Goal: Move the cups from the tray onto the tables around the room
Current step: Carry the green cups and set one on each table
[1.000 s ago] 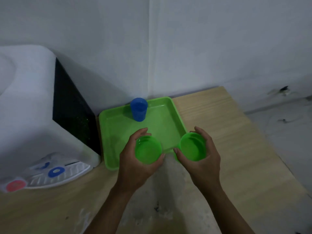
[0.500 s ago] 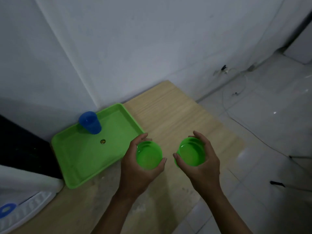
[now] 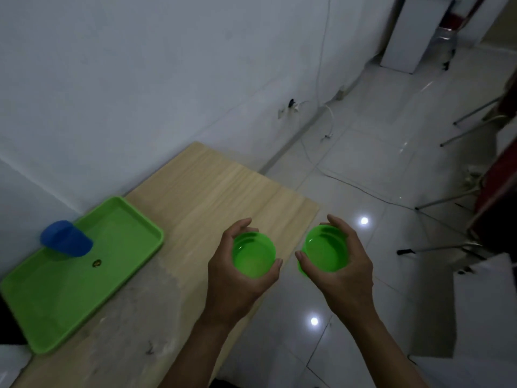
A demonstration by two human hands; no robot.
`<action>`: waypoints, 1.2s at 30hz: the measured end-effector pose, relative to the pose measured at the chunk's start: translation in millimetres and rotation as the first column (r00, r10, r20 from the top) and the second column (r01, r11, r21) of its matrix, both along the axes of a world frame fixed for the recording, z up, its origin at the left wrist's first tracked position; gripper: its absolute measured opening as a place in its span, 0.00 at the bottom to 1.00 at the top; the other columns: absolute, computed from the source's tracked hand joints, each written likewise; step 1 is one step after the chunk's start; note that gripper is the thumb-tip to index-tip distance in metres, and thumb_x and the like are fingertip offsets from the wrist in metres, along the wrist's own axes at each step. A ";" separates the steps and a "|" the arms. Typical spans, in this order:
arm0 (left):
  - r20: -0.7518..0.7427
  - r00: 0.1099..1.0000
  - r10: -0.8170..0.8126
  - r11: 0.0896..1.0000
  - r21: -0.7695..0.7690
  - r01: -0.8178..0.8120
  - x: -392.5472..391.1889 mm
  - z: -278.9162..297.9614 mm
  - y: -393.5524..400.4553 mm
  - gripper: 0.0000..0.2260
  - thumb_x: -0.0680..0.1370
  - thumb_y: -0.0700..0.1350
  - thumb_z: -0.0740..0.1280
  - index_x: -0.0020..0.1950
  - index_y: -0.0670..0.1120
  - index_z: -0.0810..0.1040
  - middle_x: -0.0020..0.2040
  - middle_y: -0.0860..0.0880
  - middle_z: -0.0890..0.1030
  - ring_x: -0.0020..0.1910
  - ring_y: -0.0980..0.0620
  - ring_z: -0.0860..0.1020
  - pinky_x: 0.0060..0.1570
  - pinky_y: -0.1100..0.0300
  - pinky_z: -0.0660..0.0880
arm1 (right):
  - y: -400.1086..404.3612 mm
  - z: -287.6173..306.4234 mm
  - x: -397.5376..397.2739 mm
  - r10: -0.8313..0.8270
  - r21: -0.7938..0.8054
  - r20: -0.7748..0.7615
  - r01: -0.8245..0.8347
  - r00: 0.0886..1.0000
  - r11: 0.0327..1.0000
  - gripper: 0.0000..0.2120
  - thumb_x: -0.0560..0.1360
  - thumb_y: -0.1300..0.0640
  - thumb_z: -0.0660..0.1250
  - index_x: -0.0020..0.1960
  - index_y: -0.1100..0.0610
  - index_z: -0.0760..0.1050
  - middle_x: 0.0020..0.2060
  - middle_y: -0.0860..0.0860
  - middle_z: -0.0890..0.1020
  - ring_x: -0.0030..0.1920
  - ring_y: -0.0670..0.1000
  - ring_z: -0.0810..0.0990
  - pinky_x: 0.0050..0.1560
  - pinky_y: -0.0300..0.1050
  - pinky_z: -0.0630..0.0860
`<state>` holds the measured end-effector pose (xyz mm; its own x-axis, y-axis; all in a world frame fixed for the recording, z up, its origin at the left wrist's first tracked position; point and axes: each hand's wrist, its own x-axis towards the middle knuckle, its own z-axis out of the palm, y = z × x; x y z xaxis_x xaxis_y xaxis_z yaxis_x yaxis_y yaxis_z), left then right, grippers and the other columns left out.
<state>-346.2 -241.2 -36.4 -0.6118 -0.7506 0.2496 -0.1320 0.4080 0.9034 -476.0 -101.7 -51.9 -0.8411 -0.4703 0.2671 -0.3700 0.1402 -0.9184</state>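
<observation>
My left hand (image 3: 237,278) grips a green cup (image 3: 253,254) from the side, over the right edge of the wooden table (image 3: 218,197). My right hand (image 3: 347,270) holds a second green cup (image 3: 326,252) out over the tiled floor. Both cups are upright with their open mouths facing me. The green tray (image 3: 56,303) lies at the table's left end by the wall. A blue cup (image 3: 65,242) stands on the tray's far corner. A small dark spot marks the tray's floor.
White walls meet behind the table. Glossy white floor tiles (image 3: 363,169) spread to the right, with a cable (image 3: 316,152) trailing from a wall socket. Metal chair or table legs (image 3: 447,203) stand at the right. A white cabinet (image 3: 405,32) stands far back.
The view has swung right, away from the tray and the water dispenser, which has left the frame. Both hands, each with a green cup, have moved off the tray toward the table's right edge and the floor.
</observation>
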 end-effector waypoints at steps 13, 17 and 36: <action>-0.011 0.973 -0.231 0.972 -0.050 0.230 -100.5 16.4 120.1 0.37 0.63 0.45 0.84 0.68 0.52 0.72 0.56 0.57 0.81 0.57 0.56 0.80 0.55 0.71 0.73 | 144.7 10.4 -62.5 -0.243 -0.055 -0.011 0.242 0.970 0.969 0.37 0.64 0.48 0.83 0.70 0.49 0.73 0.60 0.45 0.81 0.62 0.47 0.80 0.63 0.51 0.78; -0.025 0.951 -0.308 0.951 -0.041 0.307 -126.0 17.8 142.7 0.37 0.63 0.45 0.84 0.69 0.50 0.72 0.55 0.58 0.80 0.56 0.57 0.80 0.53 0.74 0.71 | 177.8 13.3 -73.4 -0.329 -0.039 -0.014 0.328 0.944 0.944 0.37 0.64 0.44 0.81 0.70 0.48 0.73 0.61 0.43 0.80 0.62 0.45 0.79 0.63 0.50 0.78; -0.017 0.830 -0.557 0.831 -0.011 0.557 -296.9 -0.4 131.9 0.39 0.64 0.47 0.83 0.71 0.53 0.69 0.56 0.58 0.80 0.57 0.56 0.79 0.54 0.72 0.72 | 207.7 5.7 -192.7 -0.607 0.065 -0.038 0.608 0.794 0.791 0.37 0.63 0.49 0.82 0.69 0.49 0.74 0.61 0.42 0.80 0.62 0.37 0.77 0.60 0.29 0.71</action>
